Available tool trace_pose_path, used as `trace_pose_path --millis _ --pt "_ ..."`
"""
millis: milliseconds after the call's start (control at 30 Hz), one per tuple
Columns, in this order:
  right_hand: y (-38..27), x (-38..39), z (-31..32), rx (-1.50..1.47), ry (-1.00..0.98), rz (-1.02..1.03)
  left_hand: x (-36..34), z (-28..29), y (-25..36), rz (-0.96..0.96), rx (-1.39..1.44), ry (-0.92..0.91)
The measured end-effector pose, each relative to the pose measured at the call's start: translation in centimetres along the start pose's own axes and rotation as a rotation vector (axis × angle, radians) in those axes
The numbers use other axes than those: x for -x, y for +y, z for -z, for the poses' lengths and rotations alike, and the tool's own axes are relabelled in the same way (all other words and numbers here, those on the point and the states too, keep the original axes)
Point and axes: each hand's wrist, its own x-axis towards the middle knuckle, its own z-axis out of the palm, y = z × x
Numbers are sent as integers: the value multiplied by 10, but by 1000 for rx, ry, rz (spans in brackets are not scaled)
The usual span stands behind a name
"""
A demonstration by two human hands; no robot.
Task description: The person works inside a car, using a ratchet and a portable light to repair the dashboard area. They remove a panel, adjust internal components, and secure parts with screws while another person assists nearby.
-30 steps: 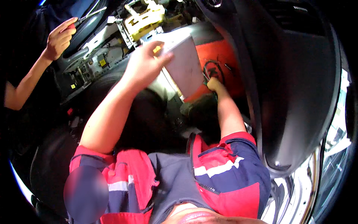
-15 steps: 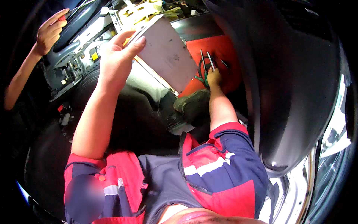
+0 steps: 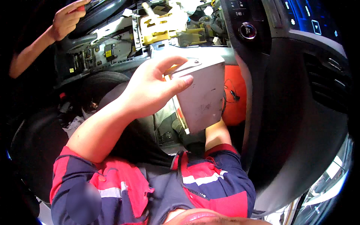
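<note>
My left hand (image 3: 150,88) is closed on the upper left edge of a flat grey metal box (image 3: 204,93), thumb on its broad face and fingers behind. The box is held tilted over my lap and has scuffs and dark marks, with a mounting tab and screw at its top. My right forearm (image 3: 218,135) reaches up behind the box, which hides that hand and its fingers. Beyond the box lies a red-orange mat (image 3: 240,101), with a thin black cable (image 3: 233,94) on it.
A co-worker's hand (image 3: 69,21) holds something partly red at upper left. An opened car console with a yellow bracket (image 3: 159,28) lies ahead. The black dashboard (image 3: 292,90) with a round button (image 3: 247,31) and a lit screen (image 3: 315,18) rises on the right.
My left hand and the box have shifted right and nearer in view, now covering my right hand, which was at slim metal tools on the mat. The view has turned, bringing in the screen.
</note>
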Motion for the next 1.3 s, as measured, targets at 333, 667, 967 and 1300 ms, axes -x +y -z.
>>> trace_pose_path --millis 333,667,967,1300 --pt "-136 60 129 -444 72 -189 7 115 -117 -92 714 -31" --pt "-263 130 188 -704 194 -146 44 139 -295 -177 1497 84" --pt "-304 103 204 -679 313 26 67 187 -272 -359 1216 183" --pt "-322 76 210 -771 332 68 57 187 -305 -344 1322 126"
